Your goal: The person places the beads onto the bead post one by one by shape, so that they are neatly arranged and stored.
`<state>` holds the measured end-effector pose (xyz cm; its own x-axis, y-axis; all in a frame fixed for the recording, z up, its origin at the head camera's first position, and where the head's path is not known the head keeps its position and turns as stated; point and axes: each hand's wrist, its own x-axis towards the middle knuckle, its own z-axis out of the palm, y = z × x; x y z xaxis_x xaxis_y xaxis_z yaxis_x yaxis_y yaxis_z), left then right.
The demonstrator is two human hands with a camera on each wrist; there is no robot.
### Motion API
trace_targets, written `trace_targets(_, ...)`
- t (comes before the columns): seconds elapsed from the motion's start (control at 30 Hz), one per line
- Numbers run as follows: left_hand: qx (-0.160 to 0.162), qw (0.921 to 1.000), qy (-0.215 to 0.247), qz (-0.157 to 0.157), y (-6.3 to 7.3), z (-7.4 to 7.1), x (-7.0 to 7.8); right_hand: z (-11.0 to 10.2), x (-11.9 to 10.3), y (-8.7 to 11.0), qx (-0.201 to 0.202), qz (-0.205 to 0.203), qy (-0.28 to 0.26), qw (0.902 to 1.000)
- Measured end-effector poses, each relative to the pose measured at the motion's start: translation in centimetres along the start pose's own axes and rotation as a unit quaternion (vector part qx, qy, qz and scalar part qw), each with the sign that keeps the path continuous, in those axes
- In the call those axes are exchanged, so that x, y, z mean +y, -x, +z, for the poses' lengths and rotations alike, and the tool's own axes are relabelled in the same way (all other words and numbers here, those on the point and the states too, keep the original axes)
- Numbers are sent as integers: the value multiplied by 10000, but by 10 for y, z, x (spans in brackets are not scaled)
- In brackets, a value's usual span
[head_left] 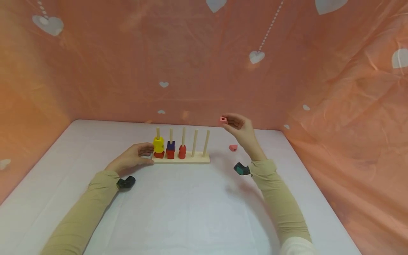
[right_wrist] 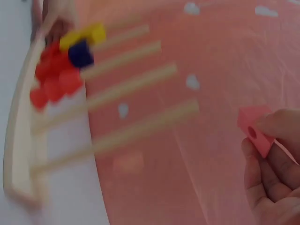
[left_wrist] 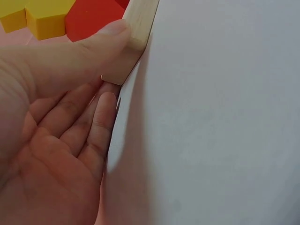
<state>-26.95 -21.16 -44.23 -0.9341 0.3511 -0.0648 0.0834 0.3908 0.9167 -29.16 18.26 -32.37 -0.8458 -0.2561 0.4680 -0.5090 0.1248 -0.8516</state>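
A wooden peg stand (head_left: pixel 200 159) with upright rods is on the table. On its leftmost rod, yellow beads (head_left: pixel 158 145) sit over a red one; the second rod carries a dark blue bead (head_left: pixel 171 145) above red, and the third holds red beads (head_left: pixel 182 152). Both right-hand rods are bare. My left hand (head_left: pixel 137 155) grips the left end of the base, its thumb (left_wrist: pixel 105 40) along the wood and fingers at the end. Raised to the right of the rods, my right hand (head_left: pixel 239 129) pinches a pink block bead (right_wrist: pixel 255 126) with its hole showing.
Another pink bead (head_left: pixel 233 147) lies on the white table (head_left: pixel 191 212), right of the stand. Dark wrist cameras are strapped near both sleeves. An orange cloth (head_left: pixel 191 71) with white hearts rises behind and at the sides.
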Motion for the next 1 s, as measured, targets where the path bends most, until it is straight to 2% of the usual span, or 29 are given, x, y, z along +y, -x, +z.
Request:
trace_targets(0.17,76,9999,61,71,-2,3,1,23,3,-5,-278,-221,-440,9984)
trace_targets(0.3,86,9999,23,52,-4,4,1,38,7,-5,-472,-214,-605,9968)
trace_targets(0.53,35,9999,-108,82,-5,4,2,58,-6,-1,-614,-170,-294,9975)
trace_targets(0.73,-20,9999,-25,118,-2,4,6,65,-13,-3,-659,-147,-199,9975)
trace_targets(0.87,-42,9998,-21,193,-1,3,7,66,-13,-4,-759,7,-127,9970)
trace_targets(1.0,-46,9997,-66,230,-2,2,5,65,10,-6,-863,204,-38,9961)
